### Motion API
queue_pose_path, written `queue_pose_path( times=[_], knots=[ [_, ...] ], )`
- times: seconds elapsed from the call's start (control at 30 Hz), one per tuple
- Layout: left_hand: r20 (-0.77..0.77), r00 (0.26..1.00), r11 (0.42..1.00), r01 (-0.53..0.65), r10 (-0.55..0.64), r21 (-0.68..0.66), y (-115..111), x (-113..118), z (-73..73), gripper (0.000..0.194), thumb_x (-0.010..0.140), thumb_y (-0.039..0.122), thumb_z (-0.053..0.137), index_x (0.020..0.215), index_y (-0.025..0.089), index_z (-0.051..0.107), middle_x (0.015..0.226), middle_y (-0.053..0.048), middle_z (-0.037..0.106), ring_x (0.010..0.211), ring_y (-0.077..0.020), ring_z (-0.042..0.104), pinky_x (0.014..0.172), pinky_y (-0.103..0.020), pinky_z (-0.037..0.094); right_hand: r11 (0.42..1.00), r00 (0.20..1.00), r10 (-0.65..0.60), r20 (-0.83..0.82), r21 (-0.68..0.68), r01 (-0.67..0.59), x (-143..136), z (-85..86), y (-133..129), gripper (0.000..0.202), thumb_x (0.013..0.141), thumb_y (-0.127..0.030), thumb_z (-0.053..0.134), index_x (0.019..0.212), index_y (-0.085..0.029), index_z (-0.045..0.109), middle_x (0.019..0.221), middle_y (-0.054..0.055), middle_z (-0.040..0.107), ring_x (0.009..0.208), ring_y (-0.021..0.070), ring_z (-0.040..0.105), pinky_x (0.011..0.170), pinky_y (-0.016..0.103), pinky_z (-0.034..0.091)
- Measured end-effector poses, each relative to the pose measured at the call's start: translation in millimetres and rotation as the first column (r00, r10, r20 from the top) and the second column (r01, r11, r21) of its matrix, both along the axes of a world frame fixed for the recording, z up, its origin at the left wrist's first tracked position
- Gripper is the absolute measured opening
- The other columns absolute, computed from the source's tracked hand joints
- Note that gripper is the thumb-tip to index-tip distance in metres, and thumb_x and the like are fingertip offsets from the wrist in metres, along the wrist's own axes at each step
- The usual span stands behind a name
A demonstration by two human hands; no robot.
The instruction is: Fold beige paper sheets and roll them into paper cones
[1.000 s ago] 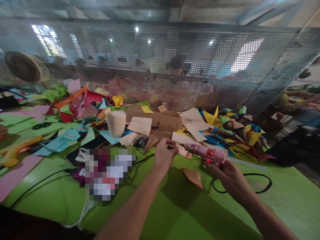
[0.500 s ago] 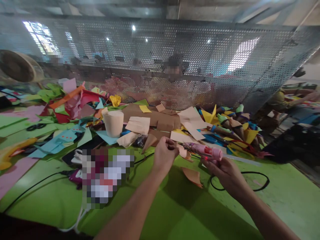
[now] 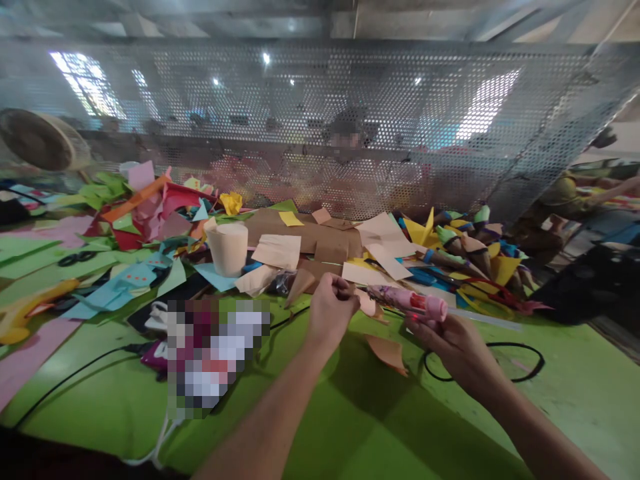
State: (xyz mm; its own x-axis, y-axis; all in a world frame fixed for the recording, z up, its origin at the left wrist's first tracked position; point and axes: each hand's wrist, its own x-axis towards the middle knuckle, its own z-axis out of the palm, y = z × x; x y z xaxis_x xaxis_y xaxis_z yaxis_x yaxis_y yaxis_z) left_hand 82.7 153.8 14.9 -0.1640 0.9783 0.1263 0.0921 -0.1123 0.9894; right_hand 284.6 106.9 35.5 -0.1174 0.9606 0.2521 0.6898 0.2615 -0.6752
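My right hand (image 3: 457, 343) is closed around a pink glue gun (image 3: 407, 301), whose nozzle points left toward my other hand. A small red light glows on the gun, and a clear glue stick (image 3: 485, 319) appears to stick out behind it. My left hand (image 3: 333, 310) is pinched just left of the nozzle; what sits between its fingertips is too small to make out. Close to these fingertips lies a peach paper piece (image 3: 367, 303). Below it, a curled light-brown paper piece (image 3: 387, 353) rests on the green table (image 3: 390, 440).
A black cable (image 3: 540, 363) loops by my right wrist. At the left are a partly blurred power strip (image 3: 240, 347), black scissors (image 3: 76, 258) and a yellow-handled tool (image 3: 35, 307). A cream paper cup (image 3: 227, 247) and paper scraps (image 3: 277, 251) lie before a perforated metal screen (image 3: 300, 127).
The whole view has shifted slightly. Both hands keep nearly the same pose, with the glue gun still pointing at my left fingertips.
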Motion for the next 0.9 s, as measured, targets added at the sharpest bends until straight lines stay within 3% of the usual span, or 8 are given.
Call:
queue_pose_path(
  times=[0.13, 0.3, 0.6, 0.9],
  knots=[
    [-0.019, 1.000, 1.000, 0.006, -0.006, -0.001, -0.8, 0.2, 0.1, 0.025, 0.062, 0.008, 0.066, 0.077, 0.021, 0.051, 0.065, 0.005, 0.058, 0.061, -0.0122, 0.055, 0.059, -0.023, 0.039, 0.999, 0.999, 0.026, -0.024, 0.018, -0.026, -0.3, -2.6, 0.7, 0.038, 0.087, -0.054, 0.055, 0.083, -0.019, 0.071, 0.058, 0.002, 0.060, 0.061, 0.0212, 0.059, 0.050, 0.027, 0.043],
    [-0.011, 1.000, 1.000, -0.003, 0.004, 0.020, -0.4, 1.3, 1.9, 0.026, 0.063, 0.006, 0.066, 0.076, 0.021, 0.050, 0.065, 0.005, 0.058, 0.061, -0.0119, 0.056, 0.059, -0.023, 0.040, 1.000, 1.000, 0.014, 0.019, 0.016, -0.014, 0.4, -3.7, 2.1, 0.041, 0.087, -0.054, 0.054, 0.083, -0.017, 0.070, 0.072, 0.004, 0.067, 0.064, 0.0205, 0.060, 0.055, 0.027, 0.045],
    [0.064, 0.998, 1.000, -0.009, 0.009, 0.009, 2.5, 1.9, 0.2, 0.025, 0.065, 0.007, 0.067, 0.075, 0.021, 0.049, 0.062, 0.006, 0.055, 0.059, -0.0113, 0.055, 0.057, -0.022, 0.041, 1.000, 1.000, 0.022, 0.016, -0.002, -0.022, 0.9, -2.0, 1.6, 0.041, 0.088, -0.055, 0.053, 0.079, -0.018, 0.067, 0.065, 0.002, 0.062, 0.058, 0.0174, 0.053, 0.049, 0.026, 0.038],
    [0.015, 1.000, 0.998, -0.021, 0.020, 0.059, 2.5, -0.9, 1.0, 0.024, 0.067, 0.010, 0.068, 0.076, 0.020, 0.049, 0.067, 0.005, 0.055, 0.062, -0.0110, 0.056, 0.058, -0.021, 0.042, 1.000, 1.000, -0.005, 0.006, -0.015, 0.005, 4.6, -5.5, 1.8, 0.039, 0.087, -0.053, 0.054, 0.079, -0.017, 0.069, 0.067, 0.003, 0.062, 0.059, 0.0183, 0.054, 0.054, 0.028, 0.043]
  ],
)
